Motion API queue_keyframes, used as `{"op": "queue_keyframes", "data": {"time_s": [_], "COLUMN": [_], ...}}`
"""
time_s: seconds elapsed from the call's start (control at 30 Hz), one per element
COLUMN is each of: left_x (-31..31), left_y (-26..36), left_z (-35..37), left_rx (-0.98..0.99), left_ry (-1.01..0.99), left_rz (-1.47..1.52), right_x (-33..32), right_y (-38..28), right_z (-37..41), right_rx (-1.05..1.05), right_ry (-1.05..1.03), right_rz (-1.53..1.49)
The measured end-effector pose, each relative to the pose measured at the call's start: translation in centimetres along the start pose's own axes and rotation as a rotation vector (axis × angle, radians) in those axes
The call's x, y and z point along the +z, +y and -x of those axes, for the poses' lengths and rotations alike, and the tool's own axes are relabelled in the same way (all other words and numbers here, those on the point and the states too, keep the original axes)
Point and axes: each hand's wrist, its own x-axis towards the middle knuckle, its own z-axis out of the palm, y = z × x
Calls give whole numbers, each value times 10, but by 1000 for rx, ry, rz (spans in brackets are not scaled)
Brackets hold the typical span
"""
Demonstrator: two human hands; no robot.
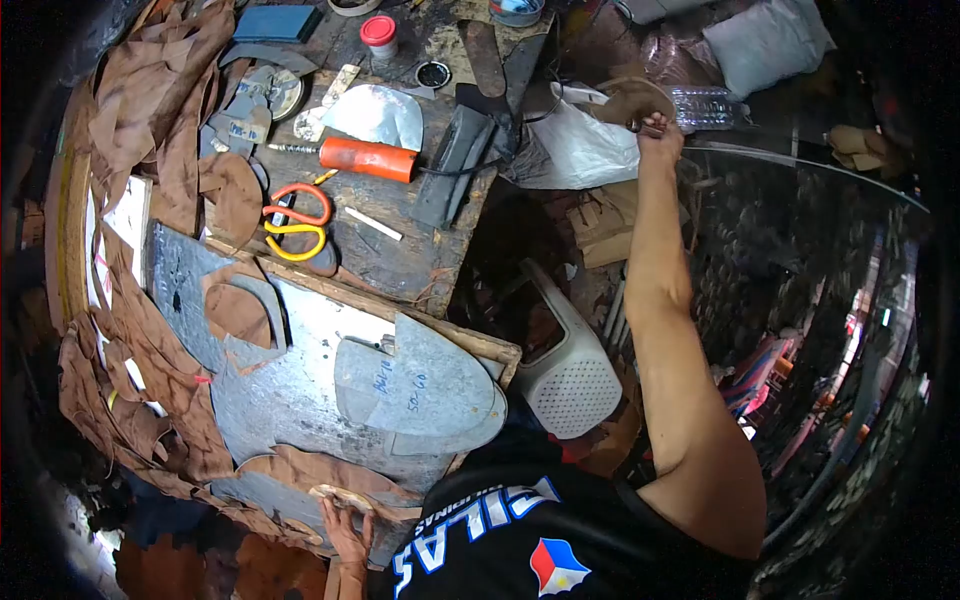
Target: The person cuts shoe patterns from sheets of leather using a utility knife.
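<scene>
My left hand [345, 537] lies with spread fingers at the lower edge of the metal-topped bench, its fingertips by a curved tan strip [343, 494] on a brown leather piece [295, 468]. My right arm is stretched far forward. At its end, my right hand [657, 138] is closed at the edge of a rounded brown piece [632, 97], beside a white plastic bag [590, 145]; its fingertips are partly hidden. Grey templates with blue writing [425, 385] lie on the bench, near a brown cutout [237, 315].
A wooden table [385, 265] holds scissors [297, 208], an orange cylinder [367, 159], a white stick [373, 223] and a red-lidded jar [379, 36]. A white plastic chair [572, 385] stands beside it. Leather scraps [150, 375] cover the left side. A stuffed bag [768, 45] lies at upper right.
</scene>
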Motion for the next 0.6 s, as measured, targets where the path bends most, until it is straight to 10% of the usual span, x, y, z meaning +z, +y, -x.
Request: {"op": "queue_keyframes", "data": {"time_s": [0.17, 0.47, 0.6], "left_x": [-3, -6, -9], "left_y": [3, 5, 6], "left_z": [-3, -6, -5], "left_rx": [-17, -26, -33], "left_ry": [-16, -40, -54], "left_rz": [20, 19, 25], "right_x": [-19, -7, -32], "right_y": [18, 0, 3], "right_z": [12, 41, 25], "right_rx": [86, -12, 5], "right_ry": [218, -192, 41], "right_rz": [328, 66, -48]}}
